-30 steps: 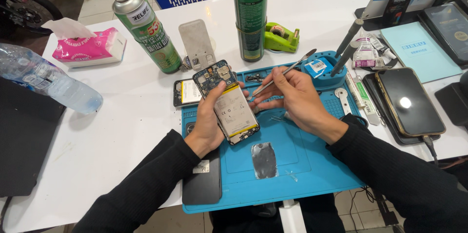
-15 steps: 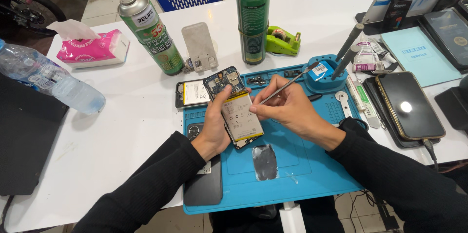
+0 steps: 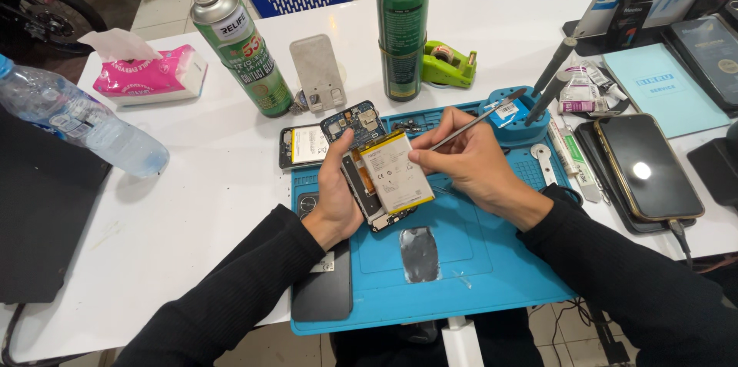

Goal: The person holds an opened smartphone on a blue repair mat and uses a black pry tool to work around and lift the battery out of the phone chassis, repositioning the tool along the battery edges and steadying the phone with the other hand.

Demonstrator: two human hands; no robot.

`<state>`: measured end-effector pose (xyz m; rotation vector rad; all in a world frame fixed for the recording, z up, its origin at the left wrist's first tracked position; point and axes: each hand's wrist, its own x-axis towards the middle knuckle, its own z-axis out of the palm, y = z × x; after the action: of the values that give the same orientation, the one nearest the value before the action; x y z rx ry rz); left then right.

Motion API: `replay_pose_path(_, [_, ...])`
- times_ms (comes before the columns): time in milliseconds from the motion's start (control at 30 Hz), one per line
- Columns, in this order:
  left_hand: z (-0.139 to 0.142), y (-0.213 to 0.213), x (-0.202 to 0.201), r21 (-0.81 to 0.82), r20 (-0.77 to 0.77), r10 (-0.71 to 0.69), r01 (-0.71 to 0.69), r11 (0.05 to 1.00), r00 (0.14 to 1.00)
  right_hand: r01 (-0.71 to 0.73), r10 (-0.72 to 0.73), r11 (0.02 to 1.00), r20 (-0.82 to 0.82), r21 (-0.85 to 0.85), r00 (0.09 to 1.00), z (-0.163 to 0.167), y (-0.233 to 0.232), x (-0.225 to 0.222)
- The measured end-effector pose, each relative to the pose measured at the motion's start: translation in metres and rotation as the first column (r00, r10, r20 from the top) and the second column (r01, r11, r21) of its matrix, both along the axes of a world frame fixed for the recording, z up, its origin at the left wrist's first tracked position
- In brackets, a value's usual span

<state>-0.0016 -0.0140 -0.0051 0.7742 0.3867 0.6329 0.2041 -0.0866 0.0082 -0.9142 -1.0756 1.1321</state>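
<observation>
- While the left hand [image 3: 338, 194] grips an opened phone [image 3: 377, 175] by its left edge, fingers curled around the frame, the phone is lifted and tilted above the far-left part of the blue work mat [image 3: 461, 275].
- The phone's back is off: a pale battery [image 3: 396, 171] with a yellow edge fills its middle, and a dark circuit board [image 3: 354, 121] shows at its far end.
- The right hand [image 3: 469, 163] pinches a thin metal tool [image 3: 477, 121] between thumb and fingers, pen-fashion, its near tip touching the right edge of the battery and its far end pointing up and to the right.
- Both forearms wear black sleeves.
- On the mat, near the person, lies a dark oval patch [image 3: 419, 253]; a black flat panel [image 3: 323, 290] lies over the mat's near-left corner.
- Just left of the held phone, another small phone part with a white label [image 3: 305, 146] lies on the white table [image 3: 192, 205].
- Far from the person stand two green spray cans, one [image 3: 242, 48] tilted to the left and one [image 3: 402, 29] upright in the middle, with a grey metal plate [image 3: 319, 71] between them.
- A green tape dispenser [image 3: 448, 65] sits right of the upright can.
- At far left lie a pink tissue pack [image 3: 150, 75] and a clear water bottle [image 3: 81, 125] on its side.
- To the right, a dark phone [image 3: 648, 166] lies face up with a cable at its near end.
</observation>
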Motion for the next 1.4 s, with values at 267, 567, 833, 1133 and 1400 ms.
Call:
replay_pose_path(267, [0.006, 0.002, -0.002, -0.002, -0.008, -0.002, 0.002, 1.000, 1.000, 0.032, -0.032, 0.999, -0.007, -0.019, 0.999, 0.003, 0.002, 0.009])
replay_pose_path(567, [0.006, 0.001, 0.002, 0.003, -0.031, 0.038, -0.038, 0.999, 0.999, 0.041, -0.041, 0.999, 0.008, -0.030, 0.999, 0.000, 0.002, 0.017])
replay_pose_path(833, [0.011, -0.002, 0.001, 0.044, -0.032, 0.124, -0.123, 0.991, 0.992, 0.074, -0.074, 0.997, -0.030, 0.010, 0.997, 0.005, 0.004, 0.026])
replay_pose_path(1133, [0.026, 0.010, -0.007, 0.173, 0.020, 0.263, -0.263, 0.949, 0.965, 0.228, -0.226, 0.969, -0.027, 0.097, 0.974, 0.007, 0.005, 0.057])
replay_pose_path(1400, [0.059, 0.044, -0.033, 0.241, 0.133, 0.428, -0.448, 0.861, 0.894, 0.273, -0.274, 0.962, 0.127, 0.022, 0.953, 0.020, 0.015, 0.060])
